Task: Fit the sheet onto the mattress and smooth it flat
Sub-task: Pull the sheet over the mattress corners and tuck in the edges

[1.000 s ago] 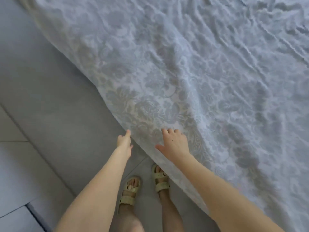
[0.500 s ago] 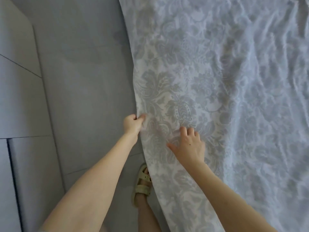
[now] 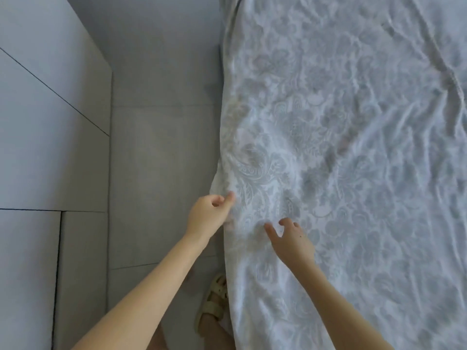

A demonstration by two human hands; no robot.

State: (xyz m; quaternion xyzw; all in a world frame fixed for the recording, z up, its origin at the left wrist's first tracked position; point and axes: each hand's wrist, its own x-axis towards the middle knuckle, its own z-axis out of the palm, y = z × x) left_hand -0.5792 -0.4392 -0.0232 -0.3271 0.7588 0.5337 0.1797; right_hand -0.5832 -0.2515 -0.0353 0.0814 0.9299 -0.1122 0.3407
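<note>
The sheet [image 3: 353,173] is lying spread over the bed on the right and is covering the mattress completely, so none of the mattress is showing. Its far and right parts are running out of the picture, and its left edge is hanging down towards the grey floor [image 3: 161,147]. The cloth is blurring near the hands.

The left hand [image 3: 208,213] is curling at that hanging edge, with its thumb tip touching the cloth. Whether it is actually pinching a fold is too blurred to tell. The right hand [image 3: 293,242] is lying open on top of the sheet just beside it, fingers spread and slightly bent.

One beige sandal [image 3: 214,301] is peeking out beside the sheet's edge, partly hidden by it. White cabinet panels [image 3: 38,147] are filling the left side.

Compared with half a second ago, the bed edge is running straighter away from the person. The left hand's fist is looking looser, and the right thumb is spreading wider.
</note>
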